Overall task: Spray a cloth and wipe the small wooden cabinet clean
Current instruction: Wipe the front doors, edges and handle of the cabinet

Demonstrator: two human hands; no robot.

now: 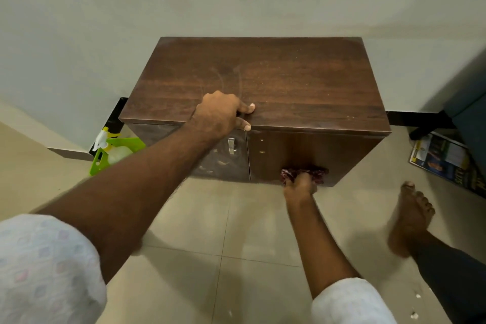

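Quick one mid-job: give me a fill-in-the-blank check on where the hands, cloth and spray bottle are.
The right hand presses a dark red ____ against the cabinet front.
The left hand rests on the cabinet's ____ edge.
The spray bottle stands on the floor to the cabinet's ____.

Missing words: cloth; top front; left

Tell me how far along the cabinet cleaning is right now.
Spraying looks done: the spray bottle sits on the floor to the left. In hand: the right hand presses the cloth low on the cabinet front while the left hand braces the top edge. Left: the top shows dust and smears.
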